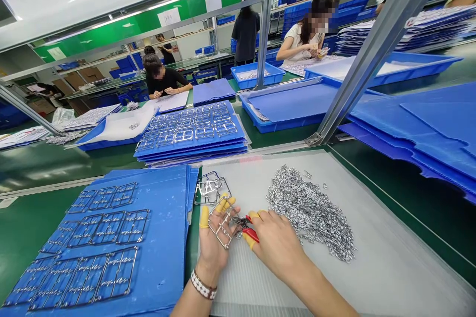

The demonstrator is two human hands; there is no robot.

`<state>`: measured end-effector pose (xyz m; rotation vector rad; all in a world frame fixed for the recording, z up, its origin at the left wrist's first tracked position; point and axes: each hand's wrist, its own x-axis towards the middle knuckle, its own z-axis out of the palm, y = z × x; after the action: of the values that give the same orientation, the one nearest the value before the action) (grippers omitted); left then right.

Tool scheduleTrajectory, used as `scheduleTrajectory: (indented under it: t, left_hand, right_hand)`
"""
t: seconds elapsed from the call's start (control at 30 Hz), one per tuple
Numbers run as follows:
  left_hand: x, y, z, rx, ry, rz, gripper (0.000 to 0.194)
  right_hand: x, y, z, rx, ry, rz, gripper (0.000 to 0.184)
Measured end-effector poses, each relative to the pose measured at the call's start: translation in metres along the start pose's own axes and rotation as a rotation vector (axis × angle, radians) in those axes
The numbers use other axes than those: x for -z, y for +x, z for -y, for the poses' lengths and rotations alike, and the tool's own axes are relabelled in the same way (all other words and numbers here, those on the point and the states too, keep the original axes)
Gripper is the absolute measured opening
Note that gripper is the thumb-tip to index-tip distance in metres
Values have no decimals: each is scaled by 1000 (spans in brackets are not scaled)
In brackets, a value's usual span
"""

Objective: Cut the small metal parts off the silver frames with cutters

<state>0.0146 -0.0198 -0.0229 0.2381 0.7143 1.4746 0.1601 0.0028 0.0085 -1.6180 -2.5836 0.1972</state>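
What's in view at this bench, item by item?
metal frame: one, silver, in the left hand
red-handled cutters: one pair, red, in the right hand
small metal pieces: many, silver, heaped on the mat
translucent corrugated mat: one, whitish, under the hands
loose frame: one, silver, on the mat
blue corrugated board: one, blue, left of the mat
blue tray: one, blue, across the bench
seated co-workers: two, dark and white tops, beyond
finger cots: several, yellow, on both hands
beaded bracelet: one, white and dark, left wrist
left hand: one, gripping
right hand: one, gripping
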Motion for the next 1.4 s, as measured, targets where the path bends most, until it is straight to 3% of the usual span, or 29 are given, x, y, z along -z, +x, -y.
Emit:
scheduleTrajectory:
  t: [0.27, 0.53, 0.83, 1.4]
  left_hand:
    - [-7, -5, 1, -39, 62, -34, 47]
    - [1, -2, 5, -56, 140, -55, 58]
    - [-6, -1, -3, -31, -75, -28, 54]
    - [-5, -1, 2, -102, 36, -92, 52]
  right_hand:
    - [4, 3, 2, -6, 13, 46, 17]
    - [6, 7, 3, 12, -37, 82, 16]
    - [8, -5, 12, 40, 32, 29, 15]
    - [3, -4, 24, 81, 24, 67, 20]
